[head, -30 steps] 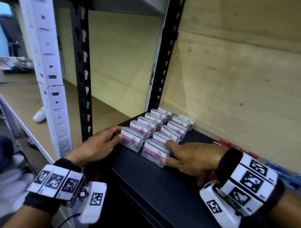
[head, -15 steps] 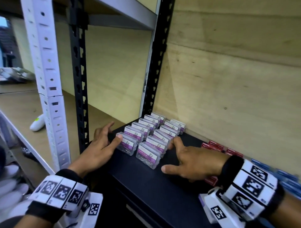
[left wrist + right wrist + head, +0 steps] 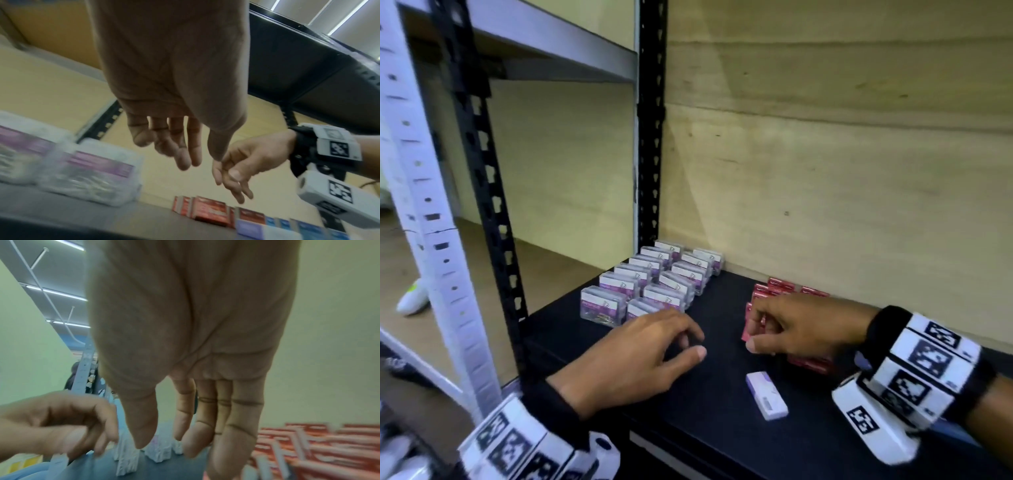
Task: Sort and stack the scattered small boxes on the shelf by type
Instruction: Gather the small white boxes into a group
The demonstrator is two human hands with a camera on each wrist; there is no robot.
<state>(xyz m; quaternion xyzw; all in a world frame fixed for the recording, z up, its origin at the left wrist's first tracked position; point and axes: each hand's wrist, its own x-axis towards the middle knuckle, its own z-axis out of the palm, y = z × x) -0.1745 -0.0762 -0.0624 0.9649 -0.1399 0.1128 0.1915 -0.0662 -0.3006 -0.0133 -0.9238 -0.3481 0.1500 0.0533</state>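
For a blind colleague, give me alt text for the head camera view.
Right hand reaches into red boxes on a black shelf; left hand hovers empty near two rows of purple-labelled clear boxes.

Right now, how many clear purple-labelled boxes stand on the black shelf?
12: two rows of six clear boxes at the black shelf's back left, a left row and a right row. The left hand hides part of the nearest one.

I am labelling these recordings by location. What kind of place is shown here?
Probably a shop or stockroom for stationery. Slotted metal shelf posts carry a black shelf before a plywood back. Clear paper clip boxes stand there in two rows, beside small red boxes. Ceiling strip lights suggest a large hall.
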